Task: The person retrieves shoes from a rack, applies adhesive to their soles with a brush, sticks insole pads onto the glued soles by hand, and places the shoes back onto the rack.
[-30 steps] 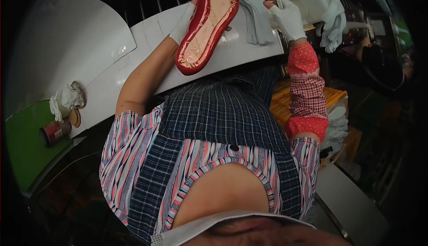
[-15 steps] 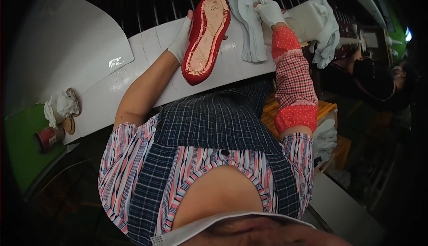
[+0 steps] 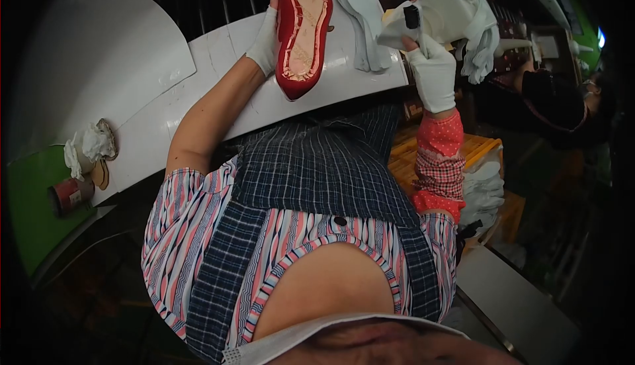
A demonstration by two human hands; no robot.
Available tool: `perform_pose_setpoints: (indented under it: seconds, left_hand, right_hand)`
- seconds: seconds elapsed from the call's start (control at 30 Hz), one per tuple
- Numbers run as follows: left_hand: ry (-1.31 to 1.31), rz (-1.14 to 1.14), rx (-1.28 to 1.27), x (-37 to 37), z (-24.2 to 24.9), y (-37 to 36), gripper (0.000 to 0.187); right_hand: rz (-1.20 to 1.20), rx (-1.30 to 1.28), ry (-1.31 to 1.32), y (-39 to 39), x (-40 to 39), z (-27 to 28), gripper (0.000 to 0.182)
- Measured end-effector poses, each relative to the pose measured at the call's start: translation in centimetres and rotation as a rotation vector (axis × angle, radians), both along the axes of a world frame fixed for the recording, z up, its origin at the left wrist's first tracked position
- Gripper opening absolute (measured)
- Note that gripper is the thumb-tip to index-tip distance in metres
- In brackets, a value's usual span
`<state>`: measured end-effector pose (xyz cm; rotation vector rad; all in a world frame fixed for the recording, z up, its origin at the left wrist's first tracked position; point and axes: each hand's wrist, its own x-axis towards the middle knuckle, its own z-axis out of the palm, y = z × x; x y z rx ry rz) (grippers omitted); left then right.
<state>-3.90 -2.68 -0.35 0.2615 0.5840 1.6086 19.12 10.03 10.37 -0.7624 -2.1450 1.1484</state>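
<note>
A red shoe (image 3: 286, 44), sole up, is in my left hand (image 3: 266, 46), which wears a white fingerless glove. The hand grips its left side; most of the fingers are behind it. Pale, glossy lining and a gathered edge show on the underside. My right hand (image 3: 433, 74), also in a white glove, is closed in a pinch at the mouth of a white plastic jug (image 3: 444, 13). It appears to hold a brush with a black tip (image 3: 411, 16); its handle is mostly hidden. White soles (image 3: 362, 24) lie between the hands.
White cloth or gloves (image 3: 481, 50) hang over the jug. A yellow crate (image 3: 477, 153) with pale pieces stands below right. A dark red can (image 3: 69, 196) and crumpled white material (image 3: 98, 145) are at left. Another person (image 3: 555, 110) sits at far right.
My right hand has come down and right, from above the soles to the jug's mouth, where the black tip now shows. The shoe has moved slightly up in view, still in my left hand.
</note>
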Motion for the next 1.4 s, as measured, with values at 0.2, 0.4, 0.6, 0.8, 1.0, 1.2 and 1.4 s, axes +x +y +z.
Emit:
perform_pose_setpoints:
  seconds: [0.2,0.4,0.6,0.8,1.0,1.2,1.4]
  left_hand:
    - [0.401,0.124,-0.18,0.9,2.3,0.9,0.091]
    - [0.409,0.133,-0.137,1.7,1.7,2.0,0.09]
    - [0.424,0.137,-0.074,1.8,1.0,3.1,0.089]
    - [0.558,0.119,-0.176,2.6,0.5,2.6,0.088]
    - [0.408,-0.002,0.018,3.4,-0.2,2.4,0.073]
    - [0.413,0.0,0.007,3.8,-0.2,2.3,0.07]
    - [0.464,-0.005,-0.006,3.9,-0.2,2.2,0.073]
  right_hand:
    - [-0.036,-0.161,-0.164,-4.9,3.0,6.5,0.016]
    - [-0.03,-0.249,0.06,-6.3,1.7,7.2,0.018]
    - [0.12,-0.32,0.197,-4.4,-2.4,4.9,0.013]
    - [0.095,-0.07,0.183,-0.9,-4.7,-0.4,0.015]
    - [0.04,-0.093,0.207,-0.6,-4.9,-1.1,0.017]
    - [0.011,-0.067,0.189,-0.4,-5.1,-1.4,0.016]
    - [0.01,0.011,0.189,-0.7,-5.4,-1.3,0.017]
